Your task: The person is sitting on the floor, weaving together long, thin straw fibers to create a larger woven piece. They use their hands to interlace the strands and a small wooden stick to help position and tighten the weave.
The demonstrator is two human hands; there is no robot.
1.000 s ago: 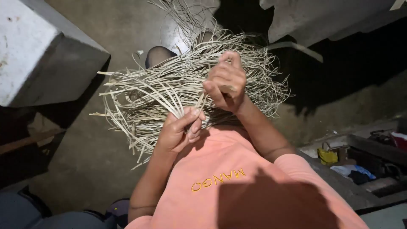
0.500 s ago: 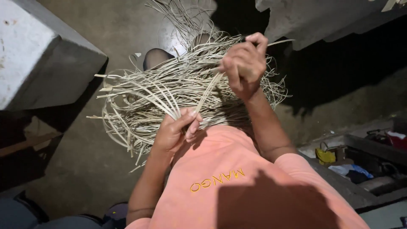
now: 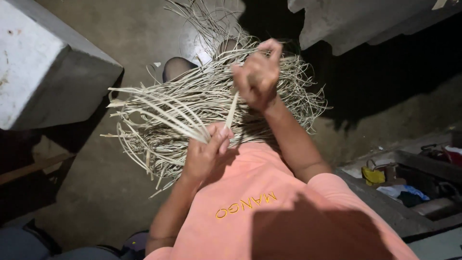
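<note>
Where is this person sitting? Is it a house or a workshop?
Probably a simple home workspace or yard, lit at night. There is a bare floor, a grey concrete block, and a big bundle of pale strips held in both hands.

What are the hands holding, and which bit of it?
The left hand grips a bunch of pale strips at one end. The right hand pinches the upper end of a single strip.

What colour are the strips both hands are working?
Pale straw-beige strips, plain and unpatterned; seen in the head view.
</note>
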